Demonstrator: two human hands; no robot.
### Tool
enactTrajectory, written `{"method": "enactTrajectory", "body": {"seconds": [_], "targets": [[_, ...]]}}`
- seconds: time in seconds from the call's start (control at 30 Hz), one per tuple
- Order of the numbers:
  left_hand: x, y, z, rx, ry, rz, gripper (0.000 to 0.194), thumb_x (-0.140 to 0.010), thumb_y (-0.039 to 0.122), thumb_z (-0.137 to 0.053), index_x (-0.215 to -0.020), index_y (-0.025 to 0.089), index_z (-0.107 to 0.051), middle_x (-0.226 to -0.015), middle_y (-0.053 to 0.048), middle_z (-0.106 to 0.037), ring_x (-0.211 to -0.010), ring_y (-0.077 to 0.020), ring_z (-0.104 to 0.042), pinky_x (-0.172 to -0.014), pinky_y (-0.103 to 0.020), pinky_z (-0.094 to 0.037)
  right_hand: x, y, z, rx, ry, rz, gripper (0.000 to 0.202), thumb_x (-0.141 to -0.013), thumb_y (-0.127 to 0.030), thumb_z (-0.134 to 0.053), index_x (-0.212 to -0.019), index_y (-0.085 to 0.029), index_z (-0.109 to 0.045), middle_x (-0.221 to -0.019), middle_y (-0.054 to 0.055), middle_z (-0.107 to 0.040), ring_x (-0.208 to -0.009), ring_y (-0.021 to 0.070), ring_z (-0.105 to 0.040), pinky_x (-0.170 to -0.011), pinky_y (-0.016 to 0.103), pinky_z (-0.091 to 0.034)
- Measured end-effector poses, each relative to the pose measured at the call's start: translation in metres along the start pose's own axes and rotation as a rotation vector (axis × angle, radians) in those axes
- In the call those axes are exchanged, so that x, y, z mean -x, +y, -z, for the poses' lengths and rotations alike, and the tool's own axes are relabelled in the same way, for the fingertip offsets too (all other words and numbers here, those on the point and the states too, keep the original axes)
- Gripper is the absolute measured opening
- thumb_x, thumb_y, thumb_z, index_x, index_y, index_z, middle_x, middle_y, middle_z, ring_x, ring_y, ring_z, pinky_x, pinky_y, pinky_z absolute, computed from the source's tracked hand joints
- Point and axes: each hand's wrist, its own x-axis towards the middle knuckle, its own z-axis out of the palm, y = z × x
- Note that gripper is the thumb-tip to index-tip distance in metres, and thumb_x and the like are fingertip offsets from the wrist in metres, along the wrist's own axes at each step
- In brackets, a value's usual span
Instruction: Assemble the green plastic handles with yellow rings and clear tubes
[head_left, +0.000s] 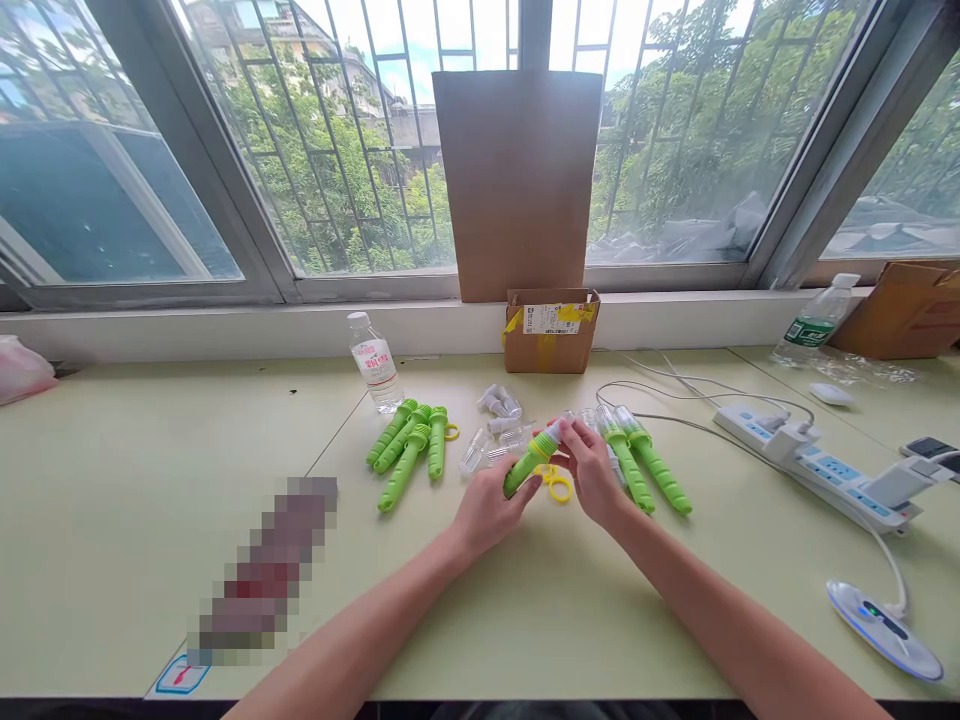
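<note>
My left hand (491, 505) is wrapped round a green ribbed tube (531, 462) with a yellow ring near its top. The fingers of my right hand (589, 468) close on the white and clear piece at the tube's upper end. Under and beside my hands lie yellow rings (559, 489). Behind them are clear plastic caps (475, 452) and small white-topped parts (496, 400). Several green tubes (405, 466) lie to the left. On the right, close to my right hand, two green tubes (660, 473) have clear tops.
A water bottle (376, 365) and a small cardboard box (551, 335) stand at the back. At the right are a power strip (825, 465), cables, a white oval device (883, 630) and another bottle (814, 325). A blurred patch covers an area at left.
</note>
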Motion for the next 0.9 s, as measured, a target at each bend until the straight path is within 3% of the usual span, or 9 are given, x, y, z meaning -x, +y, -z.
{"method": "enactTrajectory", "body": {"seconds": [0.23,0.5,0.7,0.9], "targets": [[0.0,-0.004,0.0,0.012,0.002,-0.017,0.034,-0.093,0.047,-0.038,-0.081,0.019,-0.052,-0.057,0.005,-0.043,-0.052,-0.0109,-0.039,-0.053,-0.024,-0.029,-0.002,0.001,0.004,0.018,0.011,0.009,0.029,-0.078,-0.047,-0.067,-0.076,-0.018,-0.059,-0.075,0.0,-0.061,-0.068,0.0145,-0.06,-0.063,0.028,-0.055],[0.0,-0.01,0.0,-0.218,0.052,-0.058,0.031,-0.088,0.049,-0.049,-0.079,0.02,-0.057,-0.06,0.003,-0.052,-0.053,-0.012,-0.042,-0.053,-0.024,-0.03,-0.003,0.014,0.009,0.104,0.184,-0.038,0.037,-0.073,-0.048,-0.069,-0.061,-0.019,-0.048,-0.057,-0.005,-0.05,-0.054,0.012,-0.054,-0.056,0.028,-0.054],[-0.003,-0.01,0.004,-0.306,0.114,-0.074,0.027,-0.087,0.047,-0.052,-0.085,0.021,-0.06,-0.063,0.001,-0.058,-0.055,-0.0133,-0.048,-0.054,-0.024,-0.033,0.002,0.011,0.001,0.198,0.223,0.017,0.035,-0.075,-0.052,-0.065,-0.069,-0.021,-0.051,-0.062,-0.003,-0.057,-0.055,0.0147,-0.059,-0.05,0.026,-0.054],[-0.003,-0.011,0.004,-0.309,0.11,-0.066,0.027,-0.087,0.047,-0.05,-0.086,0.022,-0.058,-0.064,0.001,-0.059,-0.054,-0.0146,-0.051,-0.053,-0.025,-0.034,0.003,0.01,-0.001,0.193,0.164,0.013,0.037,-0.076,-0.055,-0.064,-0.071,-0.02,-0.053,-0.064,-0.002,-0.06,-0.052,0.015,-0.06,-0.05,0.028,-0.054]]}}
